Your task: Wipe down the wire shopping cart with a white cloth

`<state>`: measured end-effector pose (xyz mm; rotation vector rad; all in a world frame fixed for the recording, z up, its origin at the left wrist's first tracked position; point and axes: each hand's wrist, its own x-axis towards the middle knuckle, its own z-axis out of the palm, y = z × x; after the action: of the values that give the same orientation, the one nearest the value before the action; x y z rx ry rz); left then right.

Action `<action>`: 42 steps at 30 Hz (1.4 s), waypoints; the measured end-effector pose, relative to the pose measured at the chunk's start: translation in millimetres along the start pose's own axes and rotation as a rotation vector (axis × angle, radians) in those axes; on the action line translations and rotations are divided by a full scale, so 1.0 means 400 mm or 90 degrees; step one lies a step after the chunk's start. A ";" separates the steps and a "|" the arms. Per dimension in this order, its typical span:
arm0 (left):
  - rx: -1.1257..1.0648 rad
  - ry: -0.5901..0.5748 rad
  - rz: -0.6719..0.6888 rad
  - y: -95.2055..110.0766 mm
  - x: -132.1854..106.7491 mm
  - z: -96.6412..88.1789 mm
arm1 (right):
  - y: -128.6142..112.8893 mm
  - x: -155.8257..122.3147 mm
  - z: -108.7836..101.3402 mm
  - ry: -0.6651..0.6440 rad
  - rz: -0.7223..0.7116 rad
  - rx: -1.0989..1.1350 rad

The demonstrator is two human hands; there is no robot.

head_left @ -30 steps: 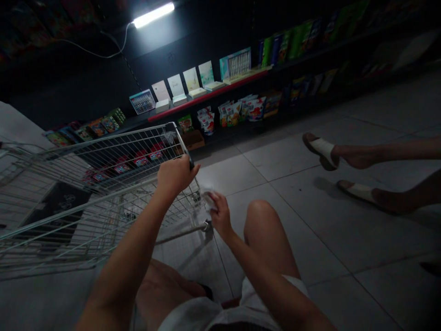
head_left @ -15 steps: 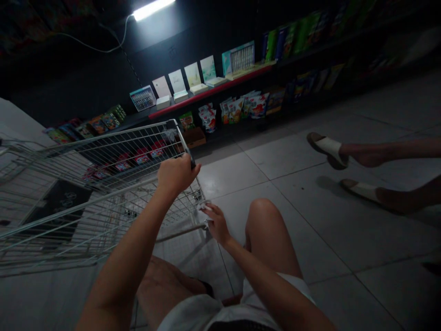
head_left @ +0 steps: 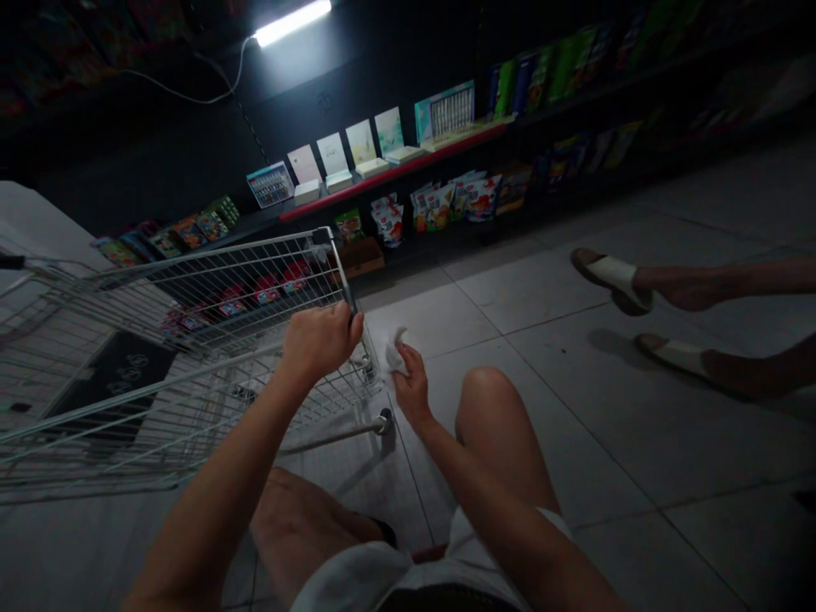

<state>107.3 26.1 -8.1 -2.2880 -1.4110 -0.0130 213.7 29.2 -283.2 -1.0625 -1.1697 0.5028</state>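
Observation:
My left hand (head_left: 322, 340) is closed round the handle bar (head_left: 345, 280) of a wire shopping cart (head_left: 210, 357). The cart's basket stretches away to the left. Between the fingers of my right hand (head_left: 411, 384) is a crumpled white tissue (head_left: 396, 350), raised beside the cart's lower frame. A small caster wheel (head_left: 383, 422) shows just below that hand, apart from it. Whether the tissue is paper or cloth I cannot tell for sure.
Behind the cart runs a dark shelf (head_left: 395, 172) with boxes and bagged snacks (head_left: 459, 200). A lit tube lamp (head_left: 293, 23) hangs above. To the right, another person's feet in slippers (head_left: 610, 272) rest on the tiled floor (head_left: 541, 374).
My right hand has lifted the tissue up and away from the caster wheel, which now shows. My left hand stays on the handle bar, a little lower in the picture.

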 end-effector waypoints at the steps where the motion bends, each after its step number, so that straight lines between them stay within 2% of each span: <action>1: 0.003 0.002 0.008 -0.002 -0.014 -0.004 | -0.036 0.014 0.003 -0.004 -0.047 0.022; 3: 0.012 0.003 0.026 -0.004 -0.045 -0.013 | -0.101 0.037 0.017 -0.061 -0.128 0.052; 5: 0.022 0.011 0.048 -0.008 -0.078 -0.021 | -0.140 0.059 0.035 -0.125 -0.161 0.069; 9: 0.029 0.083 0.096 -0.021 -0.138 -0.027 | -0.143 0.101 0.068 -0.178 -0.172 0.119; 12: 0.030 0.153 0.135 -0.035 -0.169 -0.027 | -0.132 0.107 0.086 -0.170 -0.151 0.125; 16: 0.028 0.221 0.178 -0.049 -0.198 -0.032 | -0.141 0.028 0.079 -0.166 -0.125 0.078; 19: 0.022 0.238 0.200 -0.058 -0.222 -0.038 | -0.161 -0.062 0.042 -0.203 -0.165 0.088; 21: 0.013 0.243 0.214 -0.066 -0.240 -0.040 | -0.179 -0.085 0.013 -0.224 -0.173 0.111; 22: 0.006 0.243 0.218 -0.072 -0.249 -0.040 | -0.189 -0.075 0.002 -0.227 -0.169 0.121; 24: -0.006 0.243 0.226 -0.084 -0.267 -0.039 | -0.209 -0.010 -0.004 -0.190 -0.152 0.129; 27: -0.017 0.239 0.233 -0.098 -0.289 -0.039 | -0.228 0.158 0.038 -0.070 -0.124 0.097; 28: -0.017 0.233 0.234 -0.100 -0.294 -0.040 | -0.231 0.211 0.064 -0.060 -0.104 0.077; 30: -0.013 0.220 0.230 -0.103 -0.304 -0.043 | -0.238 0.282 0.117 -0.109 -0.052 0.033; 31: -0.011 0.216 0.227 -0.104 -0.307 -0.044 | -0.243 0.292 0.140 -0.134 -0.032 0.010; 33: -0.010 0.218 0.223 -0.106 -0.310 -0.044 | -0.260 0.260 0.167 -0.153 -0.025 -0.025; 35: -0.014 0.222 0.224 -0.111 -0.308 -0.039 | -0.283 0.178 0.165 -0.138 -0.061 -0.032; 39: -0.029 0.218 0.229 -0.131 -0.294 -0.019 | -0.335 0.004 0.116 -0.149 -0.162 -0.024; 42: -0.046 0.217 0.238 -0.150 -0.284 -0.008 | -0.362 -0.045 0.078 -0.163 -0.213 -0.019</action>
<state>3.0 -48.7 -10.2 -2.4302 -0.8158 -0.3252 151.2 -38.0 -165.5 -0.8197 -1.5518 0.3651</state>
